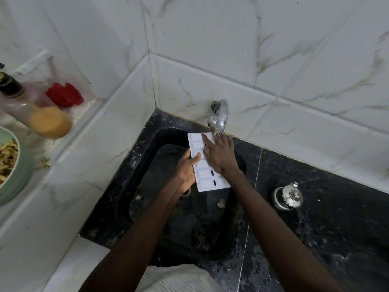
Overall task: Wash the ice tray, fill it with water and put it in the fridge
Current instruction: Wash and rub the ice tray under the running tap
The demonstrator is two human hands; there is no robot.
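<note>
over the black stone sink (147,186), left hand (185,173) grips the white ribbed ice tray (203,165), right hand (219,154) fingers splayed flat on it.

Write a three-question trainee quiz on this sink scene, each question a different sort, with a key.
1. True or false: the ice tray is held over the black sink.
2. Which hand grips the tray's left edge? A) left hand B) right hand C) neither
3. Fill in: the shiny metal pot with a lid stands on the dark counter to the ____ of the sink.

Key
1. True; it sits below the tap.
2. A; the right hand lies flat on top of the tray.
3. right
</note>
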